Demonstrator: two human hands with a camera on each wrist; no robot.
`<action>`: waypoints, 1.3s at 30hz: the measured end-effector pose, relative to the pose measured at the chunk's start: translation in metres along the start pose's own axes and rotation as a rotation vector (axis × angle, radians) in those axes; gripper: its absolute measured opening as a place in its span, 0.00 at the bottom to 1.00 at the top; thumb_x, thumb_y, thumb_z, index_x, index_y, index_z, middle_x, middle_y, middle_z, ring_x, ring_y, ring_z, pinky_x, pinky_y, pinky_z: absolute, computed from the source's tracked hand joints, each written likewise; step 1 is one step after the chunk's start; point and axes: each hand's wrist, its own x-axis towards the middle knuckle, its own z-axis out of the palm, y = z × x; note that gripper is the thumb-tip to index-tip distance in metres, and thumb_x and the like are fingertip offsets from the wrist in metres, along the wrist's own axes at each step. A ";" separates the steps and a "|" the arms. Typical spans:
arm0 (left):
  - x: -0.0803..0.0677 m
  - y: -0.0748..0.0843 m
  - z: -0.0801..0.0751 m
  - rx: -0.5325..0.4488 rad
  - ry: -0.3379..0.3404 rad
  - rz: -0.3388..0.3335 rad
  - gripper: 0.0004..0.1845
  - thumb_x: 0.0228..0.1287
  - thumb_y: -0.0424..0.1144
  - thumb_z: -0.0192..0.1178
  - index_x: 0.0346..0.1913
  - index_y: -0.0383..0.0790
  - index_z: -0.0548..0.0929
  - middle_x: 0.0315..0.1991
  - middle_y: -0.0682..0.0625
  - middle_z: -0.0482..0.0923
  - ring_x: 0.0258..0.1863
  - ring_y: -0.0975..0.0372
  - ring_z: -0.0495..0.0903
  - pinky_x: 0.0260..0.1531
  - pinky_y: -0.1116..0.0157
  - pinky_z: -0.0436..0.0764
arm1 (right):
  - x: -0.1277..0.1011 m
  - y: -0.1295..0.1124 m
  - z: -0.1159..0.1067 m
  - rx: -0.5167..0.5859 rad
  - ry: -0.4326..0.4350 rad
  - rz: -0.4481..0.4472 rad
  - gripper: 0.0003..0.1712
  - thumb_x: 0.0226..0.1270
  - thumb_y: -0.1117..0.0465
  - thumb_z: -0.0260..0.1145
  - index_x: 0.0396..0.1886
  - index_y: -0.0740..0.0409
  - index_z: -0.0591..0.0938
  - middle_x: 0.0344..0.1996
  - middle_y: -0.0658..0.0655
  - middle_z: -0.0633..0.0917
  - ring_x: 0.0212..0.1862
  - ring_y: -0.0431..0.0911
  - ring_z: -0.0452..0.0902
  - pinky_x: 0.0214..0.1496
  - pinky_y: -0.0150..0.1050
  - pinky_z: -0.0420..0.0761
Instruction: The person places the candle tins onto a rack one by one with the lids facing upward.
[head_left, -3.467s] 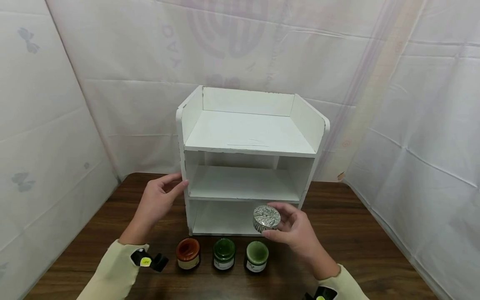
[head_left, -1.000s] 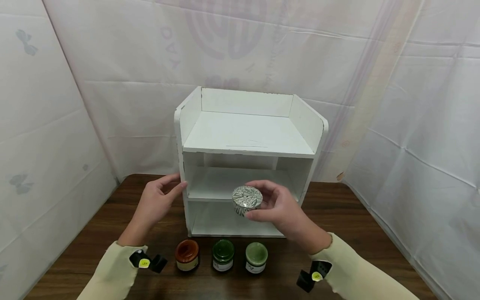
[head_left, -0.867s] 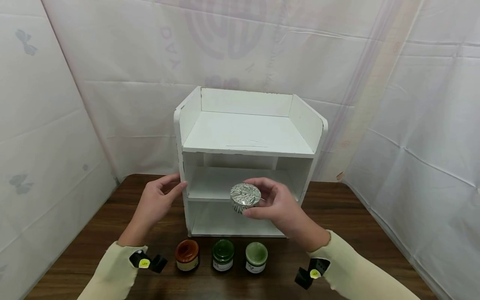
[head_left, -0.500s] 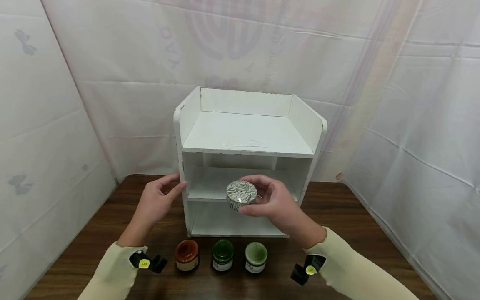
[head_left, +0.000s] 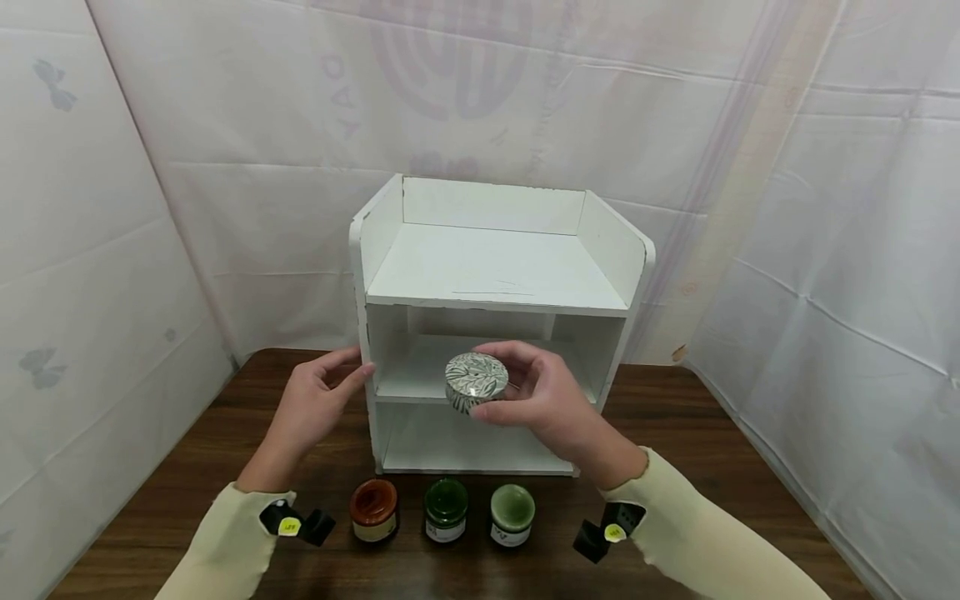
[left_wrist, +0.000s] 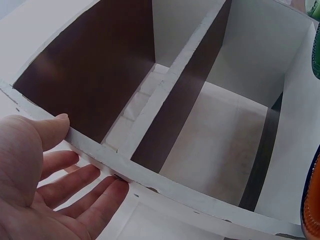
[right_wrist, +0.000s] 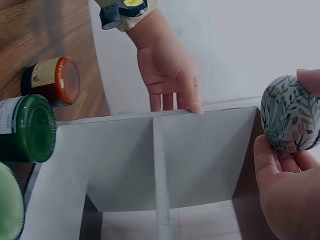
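Observation:
In the head view, my right hand (head_left: 551,408) holds a small round lidded tin (head_left: 476,379) with a dark leaf pattern on white. Thumb and fingers grip its sides, and it overlaps the middle board of a white shelf unit (head_left: 495,262). The right wrist view shows coloured leaves around the tin (right_wrist: 287,112). My left hand (head_left: 315,396) holds the shelf's left side panel at its front edge. In the left wrist view, the thumb lies over the panel edge (left_wrist: 100,152) and the fingers (left_wrist: 107,202) are on its outer face.
Three glass jars stand in a row before the shelf: orange (head_left: 374,510), dark green (head_left: 446,510) and light green (head_left: 513,515). All are on the dark wooden table (head_left: 675,450). White sheeting (head_left: 262,217) encloses the back and both sides.
My right hand has carried the tin up and to the left, from low in front of the bottom compartment to the middle board's height. The left hand has stayed at the side panel.

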 end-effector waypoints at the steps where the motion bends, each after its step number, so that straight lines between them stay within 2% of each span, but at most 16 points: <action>1: 0.000 0.000 0.000 0.000 0.000 -0.001 0.33 0.73 0.58 0.60 0.71 0.40 0.76 0.64 0.40 0.80 0.62 0.48 0.80 0.51 0.66 0.79 | 0.001 -0.001 0.000 -0.001 0.001 -0.005 0.38 0.51 0.73 0.78 0.64 0.69 0.75 0.57 0.60 0.82 0.53 0.44 0.84 0.53 0.34 0.84; 14: 0.000 0.000 0.000 0.002 -0.005 -0.005 0.33 0.73 0.58 0.60 0.71 0.40 0.76 0.64 0.40 0.80 0.62 0.49 0.79 0.46 0.75 0.77 | 0.015 -0.011 0.005 -0.007 -0.016 -0.034 0.38 0.51 0.73 0.79 0.65 0.67 0.76 0.54 0.58 0.83 0.52 0.43 0.84 0.51 0.33 0.85; 18: 0.000 0.000 0.001 -0.002 -0.003 -0.006 0.33 0.73 0.58 0.60 0.71 0.40 0.76 0.64 0.40 0.80 0.61 0.49 0.79 0.46 0.75 0.77 | 0.018 -0.011 0.006 -0.010 -0.021 -0.025 0.37 0.52 0.73 0.79 0.64 0.66 0.77 0.54 0.59 0.84 0.52 0.44 0.84 0.52 0.33 0.84; 23: 0.001 0.001 0.002 -0.003 -0.007 -0.010 0.33 0.73 0.58 0.60 0.71 0.40 0.76 0.65 0.40 0.80 0.62 0.48 0.79 0.49 0.70 0.78 | 0.020 -0.013 0.008 -0.012 -0.020 -0.017 0.37 0.52 0.75 0.78 0.64 0.66 0.77 0.54 0.59 0.84 0.52 0.43 0.84 0.51 0.34 0.85; 33: 0.001 0.000 0.003 -0.009 -0.005 -0.004 0.33 0.73 0.58 0.60 0.71 0.40 0.76 0.65 0.40 0.80 0.63 0.48 0.79 0.55 0.53 0.81 | 0.024 -0.020 0.013 -0.016 -0.012 -0.020 0.36 0.54 0.76 0.74 0.65 0.67 0.77 0.53 0.60 0.85 0.51 0.43 0.85 0.49 0.34 0.85; 36: 0.002 0.000 0.003 -0.006 -0.004 -0.005 0.33 0.73 0.59 0.60 0.71 0.41 0.76 0.64 0.41 0.80 0.63 0.49 0.79 0.53 0.57 0.81 | 0.026 -0.022 0.015 -0.013 -0.016 -0.018 0.36 0.54 0.77 0.74 0.65 0.66 0.77 0.53 0.59 0.85 0.50 0.43 0.85 0.49 0.34 0.85; 39: 0.002 0.000 0.003 -0.007 -0.006 -0.005 0.33 0.73 0.59 0.60 0.71 0.42 0.76 0.66 0.42 0.79 0.64 0.50 0.78 0.51 0.65 0.80 | 0.028 -0.025 0.017 -0.002 -0.014 -0.023 0.36 0.53 0.78 0.74 0.65 0.65 0.78 0.52 0.58 0.85 0.50 0.44 0.85 0.50 0.34 0.85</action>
